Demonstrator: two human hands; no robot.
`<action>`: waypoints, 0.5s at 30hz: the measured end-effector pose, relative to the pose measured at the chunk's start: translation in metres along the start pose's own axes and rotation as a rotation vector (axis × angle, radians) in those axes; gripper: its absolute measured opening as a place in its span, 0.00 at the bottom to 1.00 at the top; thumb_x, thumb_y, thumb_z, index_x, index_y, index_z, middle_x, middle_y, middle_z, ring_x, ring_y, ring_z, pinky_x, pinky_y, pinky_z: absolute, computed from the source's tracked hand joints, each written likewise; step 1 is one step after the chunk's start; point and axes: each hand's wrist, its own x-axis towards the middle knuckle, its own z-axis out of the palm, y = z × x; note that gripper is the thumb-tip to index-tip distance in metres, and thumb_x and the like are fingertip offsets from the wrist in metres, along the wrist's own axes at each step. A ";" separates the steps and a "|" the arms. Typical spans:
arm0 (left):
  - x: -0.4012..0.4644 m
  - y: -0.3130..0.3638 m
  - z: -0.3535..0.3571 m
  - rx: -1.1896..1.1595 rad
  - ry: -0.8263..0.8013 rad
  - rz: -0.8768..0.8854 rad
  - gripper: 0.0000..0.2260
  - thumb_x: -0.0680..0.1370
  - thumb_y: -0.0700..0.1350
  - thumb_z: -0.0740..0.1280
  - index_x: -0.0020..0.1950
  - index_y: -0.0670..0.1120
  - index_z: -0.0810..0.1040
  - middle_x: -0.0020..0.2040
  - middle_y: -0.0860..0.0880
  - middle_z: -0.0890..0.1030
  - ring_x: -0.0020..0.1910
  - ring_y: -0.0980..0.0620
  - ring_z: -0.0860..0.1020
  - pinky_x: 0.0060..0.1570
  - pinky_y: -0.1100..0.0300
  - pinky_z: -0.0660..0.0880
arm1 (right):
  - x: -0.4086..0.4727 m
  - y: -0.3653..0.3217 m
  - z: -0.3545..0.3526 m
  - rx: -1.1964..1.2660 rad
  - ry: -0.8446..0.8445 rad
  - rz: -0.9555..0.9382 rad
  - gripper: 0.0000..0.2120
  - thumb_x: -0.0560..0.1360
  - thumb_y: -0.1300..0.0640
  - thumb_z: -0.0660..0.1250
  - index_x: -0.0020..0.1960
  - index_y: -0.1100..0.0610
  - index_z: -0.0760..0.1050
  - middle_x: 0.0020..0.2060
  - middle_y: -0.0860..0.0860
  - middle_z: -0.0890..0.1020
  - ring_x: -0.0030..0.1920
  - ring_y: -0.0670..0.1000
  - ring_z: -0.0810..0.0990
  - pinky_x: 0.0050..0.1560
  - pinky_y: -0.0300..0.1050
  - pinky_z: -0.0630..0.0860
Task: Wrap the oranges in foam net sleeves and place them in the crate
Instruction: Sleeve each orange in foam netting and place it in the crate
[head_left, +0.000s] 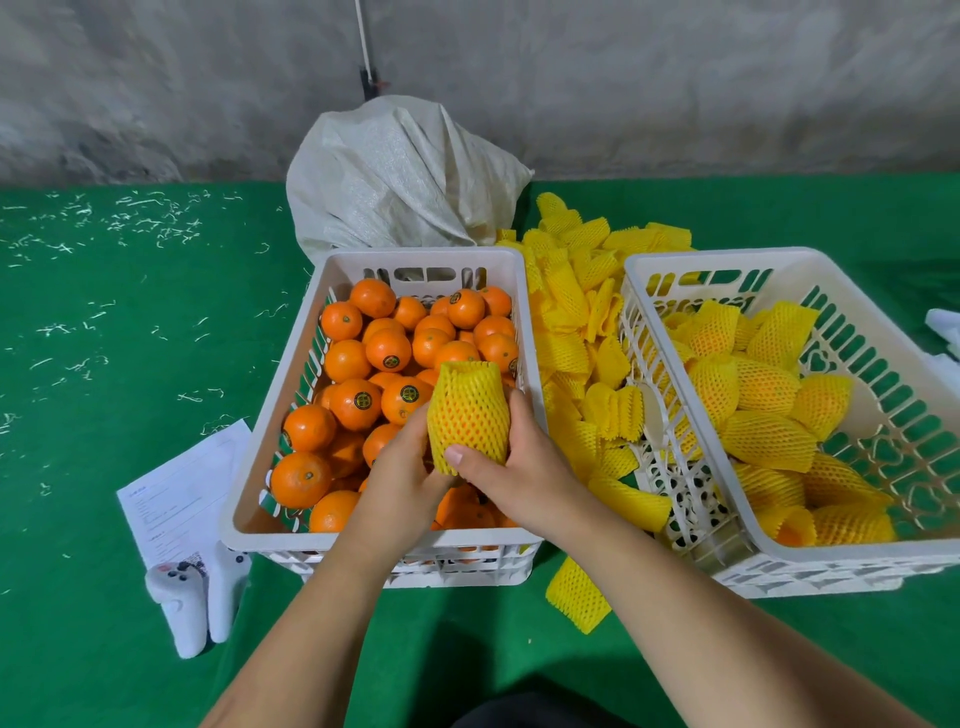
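Observation:
Both my hands hold one orange inside a yellow foam net sleeve (469, 413), above the near right part of the left white crate (260, 431). My left hand (402, 475) grips its lower left side. My right hand (519, 460) grips its right side, thumb across the bottom of the sleeve. That crate is full of bare oranges (358, 402). The right white crate (862, 558) holds several sleeved oranges (769, 439). Between the two crates lies a pile of empty yellow sleeves (576, 312).
A white woven sack (395, 176) stands behind the left crate against a grey wall. A printed sheet (176, 499) and a white controller (200, 597) lie on the green mat at the left. One loose sleeve (576, 595) lies in front of the crates.

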 end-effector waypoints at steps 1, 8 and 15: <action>0.000 0.001 -0.001 0.007 0.013 -0.005 0.22 0.83 0.53 0.70 0.76 0.54 0.73 0.66 0.61 0.81 0.63 0.59 0.80 0.58 0.66 0.77 | 0.000 0.000 0.000 0.018 0.001 0.002 0.45 0.64 0.20 0.65 0.74 0.33 0.54 0.69 0.42 0.72 0.66 0.52 0.76 0.62 0.59 0.79; -0.006 0.007 0.001 0.177 0.165 0.000 0.17 0.77 0.43 0.68 0.52 0.69 0.78 0.42 0.59 0.82 0.40 0.55 0.78 0.34 0.68 0.70 | 0.000 0.002 0.000 0.070 0.024 -0.040 0.41 0.66 0.20 0.63 0.74 0.33 0.60 0.67 0.42 0.75 0.65 0.49 0.77 0.63 0.57 0.79; -0.010 0.023 0.024 0.363 0.155 0.116 0.18 0.80 0.35 0.69 0.47 0.61 0.74 0.39 0.54 0.71 0.38 0.57 0.72 0.37 0.64 0.63 | 0.002 -0.006 -0.004 0.338 0.243 0.018 0.32 0.68 0.28 0.64 0.69 0.37 0.71 0.61 0.41 0.80 0.61 0.45 0.80 0.62 0.51 0.79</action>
